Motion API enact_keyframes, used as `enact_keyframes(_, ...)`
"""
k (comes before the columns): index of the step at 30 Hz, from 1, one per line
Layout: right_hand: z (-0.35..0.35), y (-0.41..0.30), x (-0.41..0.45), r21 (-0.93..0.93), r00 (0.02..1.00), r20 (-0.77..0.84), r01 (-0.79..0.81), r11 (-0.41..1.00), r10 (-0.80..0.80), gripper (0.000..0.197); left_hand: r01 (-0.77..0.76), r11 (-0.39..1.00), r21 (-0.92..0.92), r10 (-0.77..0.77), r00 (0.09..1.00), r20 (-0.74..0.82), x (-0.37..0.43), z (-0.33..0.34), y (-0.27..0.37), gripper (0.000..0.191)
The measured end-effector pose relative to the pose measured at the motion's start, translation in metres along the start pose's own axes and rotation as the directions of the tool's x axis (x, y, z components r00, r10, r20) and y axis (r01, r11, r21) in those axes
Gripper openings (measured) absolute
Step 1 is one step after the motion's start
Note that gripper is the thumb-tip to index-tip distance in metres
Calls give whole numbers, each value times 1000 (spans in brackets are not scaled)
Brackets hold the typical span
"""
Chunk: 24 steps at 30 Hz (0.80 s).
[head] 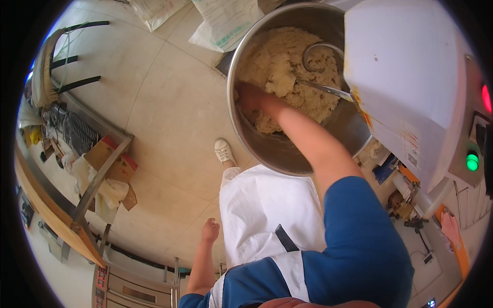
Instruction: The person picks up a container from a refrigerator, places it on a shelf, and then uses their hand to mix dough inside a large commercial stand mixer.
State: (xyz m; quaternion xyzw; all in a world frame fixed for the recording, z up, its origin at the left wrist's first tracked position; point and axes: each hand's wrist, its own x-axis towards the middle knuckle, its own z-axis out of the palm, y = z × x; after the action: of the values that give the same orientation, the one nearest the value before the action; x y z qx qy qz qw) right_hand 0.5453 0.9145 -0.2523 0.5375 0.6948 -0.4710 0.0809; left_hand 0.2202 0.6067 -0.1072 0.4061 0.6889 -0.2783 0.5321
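Note:
My right arm reaches into a steel mixer bowl (235,115), and my right hand (252,96) is down by its left inner wall, against the dough. Shadow hides the fingers, so their grip cannot be made out. Rough, pale dough (285,50) fills much of the bowl, with a smoother lump (282,81) on top. A spiral metal dough hook (308,59) curls through the mass, and a straight metal bar (323,87) reaches in beside it. Low at my side hangs my left hand (210,230), fingers curled, with nothing seen in it.
The white mixer head (400,77) overhangs the bowl's right side, with red (486,98) and green (472,161) lights. Printed sacks (231,23) lie beyond the bowl. A wood-topped table (54,215) with a metal frame stands left, near a bristled brush (45,73). An oven (134,288) is behind.

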Motion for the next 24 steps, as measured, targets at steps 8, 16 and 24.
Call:
enact_keyframes(8, -8, -9, 11, -269, 981, 97, -137, 953, 168, 37, -13, 1000, -6, 13, 999, 31, 6, -1, 1, 29)
enact_keyframes(16, -43, -32, -47, -376, 990, 104, -46, 926, 92, 47, -48, 998, 39, 50, 998, -34, 0, -26, 3, 31)
enact_keyframes(24, -34, -3, -88, 59, 952, -199, -226, 972, 233, 33, -90, 995, 33, 91, 995, -36, -1, -21, 10, 31)
